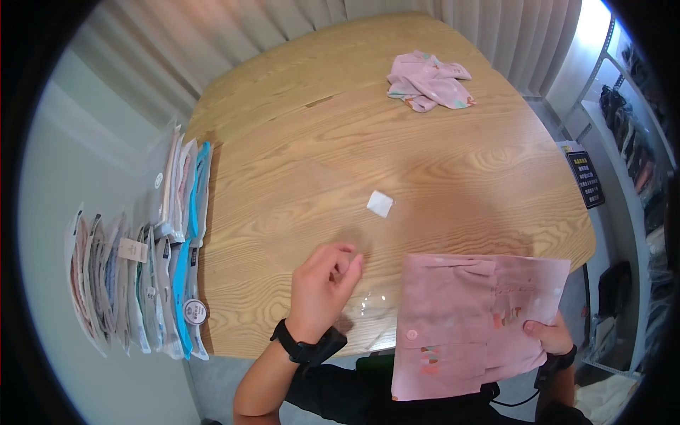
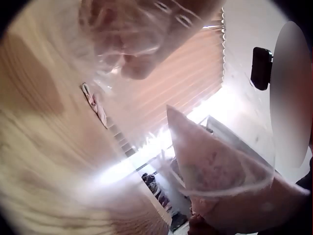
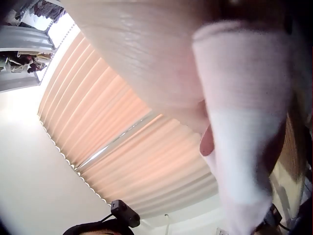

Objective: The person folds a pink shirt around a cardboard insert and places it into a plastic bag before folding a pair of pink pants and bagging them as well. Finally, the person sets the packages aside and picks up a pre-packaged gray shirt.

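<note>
My right hand (image 1: 556,334) grips the right side of a folded pink pajama shirt (image 1: 446,319), its thumb on top of the cloth. The shirt has a button, a pocket and small printed figures, and it hangs over the table's near edge. To its left, my left hand (image 1: 322,287) has curled fingers and pinches a clear plastic bag (image 1: 373,304), which shows mainly by its glints. In the left wrist view the film stretches past the fingers and overlaps a corner of the shirt (image 2: 195,142). The right wrist view has the shirt's folded edge (image 3: 242,98) close beside the palm.
A small white square (image 1: 380,204) lies mid-table. Farther back is a crumpled pink garment (image 1: 428,81). Several bagged garments (image 1: 134,283) stand in rows along the left edge of the wooden table (image 1: 283,156). Shelves (image 1: 616,134) with bagged clothes are at the right.
</note>
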Demonstrator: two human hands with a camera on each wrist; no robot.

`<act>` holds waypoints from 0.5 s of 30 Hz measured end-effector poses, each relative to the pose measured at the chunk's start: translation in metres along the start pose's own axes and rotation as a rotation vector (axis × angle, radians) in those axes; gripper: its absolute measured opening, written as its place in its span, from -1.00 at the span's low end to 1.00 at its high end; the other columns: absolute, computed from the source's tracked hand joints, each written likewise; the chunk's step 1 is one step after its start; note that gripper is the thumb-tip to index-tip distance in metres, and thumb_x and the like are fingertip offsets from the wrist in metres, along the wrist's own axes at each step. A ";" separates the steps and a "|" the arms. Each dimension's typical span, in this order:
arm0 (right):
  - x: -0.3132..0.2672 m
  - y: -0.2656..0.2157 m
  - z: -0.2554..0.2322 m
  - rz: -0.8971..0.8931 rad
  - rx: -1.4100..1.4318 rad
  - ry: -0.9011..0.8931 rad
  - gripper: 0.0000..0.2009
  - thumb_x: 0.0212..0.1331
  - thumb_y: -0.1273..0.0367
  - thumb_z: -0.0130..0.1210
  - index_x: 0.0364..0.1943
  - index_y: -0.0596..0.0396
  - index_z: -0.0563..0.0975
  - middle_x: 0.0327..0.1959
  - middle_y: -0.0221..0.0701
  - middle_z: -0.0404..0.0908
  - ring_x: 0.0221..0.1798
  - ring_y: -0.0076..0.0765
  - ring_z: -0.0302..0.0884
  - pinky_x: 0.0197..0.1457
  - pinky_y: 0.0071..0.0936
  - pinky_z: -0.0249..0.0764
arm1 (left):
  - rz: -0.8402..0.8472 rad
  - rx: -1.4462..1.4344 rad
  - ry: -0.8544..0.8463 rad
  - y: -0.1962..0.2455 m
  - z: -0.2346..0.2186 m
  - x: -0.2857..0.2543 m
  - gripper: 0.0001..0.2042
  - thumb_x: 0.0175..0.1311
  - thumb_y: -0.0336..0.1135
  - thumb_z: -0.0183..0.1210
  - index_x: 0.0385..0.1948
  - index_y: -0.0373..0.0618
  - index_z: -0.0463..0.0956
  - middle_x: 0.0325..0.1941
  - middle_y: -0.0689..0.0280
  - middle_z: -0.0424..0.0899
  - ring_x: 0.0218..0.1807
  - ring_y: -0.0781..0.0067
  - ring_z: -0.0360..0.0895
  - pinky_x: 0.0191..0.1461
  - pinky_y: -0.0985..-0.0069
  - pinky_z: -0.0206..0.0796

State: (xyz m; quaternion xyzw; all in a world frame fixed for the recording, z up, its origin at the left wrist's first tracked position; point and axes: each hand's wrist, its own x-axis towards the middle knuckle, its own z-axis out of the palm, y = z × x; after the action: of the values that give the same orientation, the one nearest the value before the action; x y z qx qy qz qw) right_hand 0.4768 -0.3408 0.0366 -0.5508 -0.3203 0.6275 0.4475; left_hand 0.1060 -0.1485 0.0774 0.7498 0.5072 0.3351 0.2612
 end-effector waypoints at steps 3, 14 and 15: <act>0.003 -0.012 0.028 -0.098 0.100 0.044 -0.43 0.03 0.35 0.33 0.16 0.21 0.40 -0.01 -0.41 0.53 0.03 -0.43 0.45 0.15 -0.43 0.34 | -0.042 -0.435 0.306 -0.005 0.004 0.006 -0.78 0.26 -0.52 0.22 -0.24 -0.14 0.31 -0.06 0.15 0.58 -0.29 0.47 0.59 -0.44 0.61 0.45; 0.014 -0.018 0.041 -0.094 0.184 -0.103 -0.37 -0.04 0.42 0.31 0.20 0.28 0.37 0.09 -0.34 0.52 0.14 -0.32 0.44 0.25 -0.37 0.30 | -0.405 -0.988 0.869 -0.022 -0.014 0.005 -0.25 0.24 -0.54 0.22 0.36 -0.06 -0.11 0.04 0.10 0.44 -0.05 0.18 0.60 0.05 0.18 0.52; 0.017 -0.018 0.043 -0.087 0.180 -0.102 -0.37 -0.04 0.42 0.31 0.20 0.28 0.37 0.09 -0.34 0.52 0.14 -0.32 0.44 0.25 -0.37 0.30 | -0.459 -0.921 0.812 -0.023 -0.010 -0.001 -0.18 0.20 -0.52 0.26 0.39 -0.06 -0.17 0.09 0.07 0.42 0.06 0.16 0.54 0.10 0.19 0.49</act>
State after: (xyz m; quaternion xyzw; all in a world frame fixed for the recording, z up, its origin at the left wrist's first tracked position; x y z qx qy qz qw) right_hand 0.4385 -0.3142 0.0534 -0.4612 -0.3086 0.6610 0.5052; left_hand 0.0846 -0.1412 0.0667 0.2478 0.5172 0.7102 0.4083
